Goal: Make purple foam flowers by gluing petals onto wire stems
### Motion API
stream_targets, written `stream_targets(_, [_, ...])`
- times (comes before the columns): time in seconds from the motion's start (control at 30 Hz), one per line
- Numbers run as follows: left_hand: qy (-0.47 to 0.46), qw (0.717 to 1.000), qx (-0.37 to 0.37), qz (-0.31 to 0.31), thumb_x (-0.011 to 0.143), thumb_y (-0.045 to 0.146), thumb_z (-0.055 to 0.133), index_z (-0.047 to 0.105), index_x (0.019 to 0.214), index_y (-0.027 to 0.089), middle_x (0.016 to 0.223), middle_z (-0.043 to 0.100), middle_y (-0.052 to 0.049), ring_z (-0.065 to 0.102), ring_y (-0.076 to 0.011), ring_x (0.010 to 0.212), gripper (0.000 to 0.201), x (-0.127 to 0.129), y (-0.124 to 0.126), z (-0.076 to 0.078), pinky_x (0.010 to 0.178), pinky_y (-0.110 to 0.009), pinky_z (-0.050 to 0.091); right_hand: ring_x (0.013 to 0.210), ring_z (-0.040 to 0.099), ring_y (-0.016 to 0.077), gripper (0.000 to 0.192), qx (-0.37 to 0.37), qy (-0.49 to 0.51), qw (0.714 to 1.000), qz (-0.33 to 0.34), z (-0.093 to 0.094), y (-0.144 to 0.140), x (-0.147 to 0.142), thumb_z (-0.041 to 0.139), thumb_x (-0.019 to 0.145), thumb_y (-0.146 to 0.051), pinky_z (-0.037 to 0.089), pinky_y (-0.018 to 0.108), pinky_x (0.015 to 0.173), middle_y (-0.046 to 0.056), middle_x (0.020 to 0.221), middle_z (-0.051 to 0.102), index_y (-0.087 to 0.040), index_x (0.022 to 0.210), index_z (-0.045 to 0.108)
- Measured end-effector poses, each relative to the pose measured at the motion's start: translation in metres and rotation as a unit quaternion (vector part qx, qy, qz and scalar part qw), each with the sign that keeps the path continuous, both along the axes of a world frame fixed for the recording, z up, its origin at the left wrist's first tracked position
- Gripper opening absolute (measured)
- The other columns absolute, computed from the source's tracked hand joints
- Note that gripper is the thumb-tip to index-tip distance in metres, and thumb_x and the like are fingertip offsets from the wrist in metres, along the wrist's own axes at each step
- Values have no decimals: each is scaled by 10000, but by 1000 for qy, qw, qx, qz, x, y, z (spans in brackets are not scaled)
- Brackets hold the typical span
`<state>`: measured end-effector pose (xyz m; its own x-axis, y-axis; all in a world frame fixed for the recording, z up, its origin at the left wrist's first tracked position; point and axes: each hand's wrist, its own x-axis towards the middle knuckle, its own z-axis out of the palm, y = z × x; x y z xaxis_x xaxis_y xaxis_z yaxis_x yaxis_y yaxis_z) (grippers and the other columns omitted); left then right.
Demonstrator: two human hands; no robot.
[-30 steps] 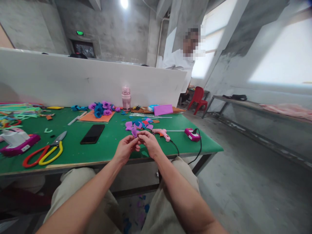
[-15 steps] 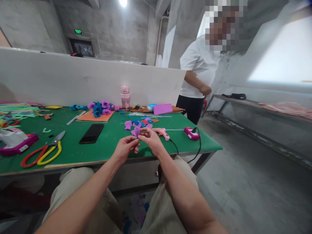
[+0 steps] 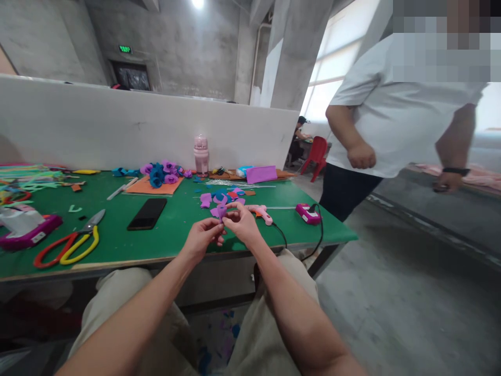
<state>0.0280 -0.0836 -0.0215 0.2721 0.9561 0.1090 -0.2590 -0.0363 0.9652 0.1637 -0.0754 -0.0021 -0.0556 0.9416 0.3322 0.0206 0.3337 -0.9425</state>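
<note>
A small purple crepe-paper flower (image 3: 221, 211) is pinched between my two hands above the front of the green table (image 3: 178, 230). My left hand (image 3: 203, 237) grips its lower end with thumb and fingers closed. From the other side my right hand (image 3: 242, 223) holds it with thumb and fingertips. Just behind lie loose purple and blue paper pieces (image 3: 206, 200). Beside my right hand rests a pink hot glue gun (image 3: 264, 215), partly hidden by that hand.
Red-and-yellow scissors (image 3: 80, 241) and a black phone (image 3: 147, 214) lie at left. Finished paper flowers (image 3: 158, 174) sit on an orange sheet (image 3: 135, 187). A pink bottle (image 3: 201, 155) stands by the white partition (image 3: 156, 122). A purple power strip (image 3: 308, 213) lies right. A person (image 3: 395, 109) stands beyond the table's right end.
The person in the white shirt has come closer and further right, uncovering a red chair and another person behind. My hands have barely moved; the purple flower looks slightly more tightly wrapped.
</note>
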Motion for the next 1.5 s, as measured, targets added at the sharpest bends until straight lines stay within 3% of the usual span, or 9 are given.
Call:
stream_targets(0.23, [-22,999,-21,29,610,340,727,594,768,124,626,636,-19,549,-82,456,299,1,1,1,449,-201,458,689,563,126,163,4,34,999,-11,1,-2,-3,522,642,-183,435,240,632,-19,721,592,-204,803,529])
stream_targets(0.33, [-30,998,-15,47,613,334,726,598,762,122,617,630,-10,545,-80,459,289,1,2,2,456,-205,462,601,523,119,81,28,-11,998,-51,-1,-4,-8,551,649,-217,412,237,574,-32,657,555,-208,722,517])
stream_targets(0.47, [-40,997,-1,60,595,326,733,594,700,130,526,566,30,522,-78,439,262,1,2,2,439,-196,436,554,481,111,177,49,-74,992,-91,-4,-7,-16,630,646,-335,391,236,541,-36,632,535,-209,713,524])
stream_targets(0.67, [-41,998,10,56,605,325,725,577,661,136,484,542,41,498,-74,415,246,3,3,1,423,-193,416,568,499,109,316,40,-60,993,-92,-8,-5,-19,680,604,-420,406,233,545,-16,710,587,-201,790,550])
stream_targets(0.87, [-38,998,1,42,625,336,715,616,750,120,580,594,15,530,-76,455,268,2,1,2,443,-199,450,556,508,101,252,-16,34,999,-32,-7,-3,-16,661,629,-369,419,235,559,-24,651,558,-166,743,565])
stream_targets(1.1, [-58,998,-15,10,637,297,715,602,751,120,645,630,-2,537,-66,459,239,1,-1,5,438,-187,442,504,502,83,214,-90,141,985,48,-1,-5,-10,690,590,-283,399,220,530,-43,571,556,-156,726,583])
stream_targets(1.23, [-68,997,-39,9,637,290,717,578,738,126,633,636,-2,537,-63,459,237,1,0,6,434,-177,431,554,536,76,209,-138,209,965,76,0,0,-3,653,622,-278,433,221,592,-18,685,620,-169,798,622])
stream_targets(1.33, [-66,997,-44,21,633,293,719,553,727,132,616,637,-3,532,-64,450,250,1,0,6,430,-177,430,608,557,80,214,-144,245,958,46,-1,5,4,638,644,-307,450,235,647,2,787,648,-184,819,644])
stream_targets(1.5, [-52,998,-27,38,621,310,722,554,744,134,618,641,-8,545,-76,452,273,2,-1,8,435,-190,440,642,561,102,197,-76,191,978,-27,-5,8,9,677,642,-360,450,254,690,11,702,643,-165,657,660])
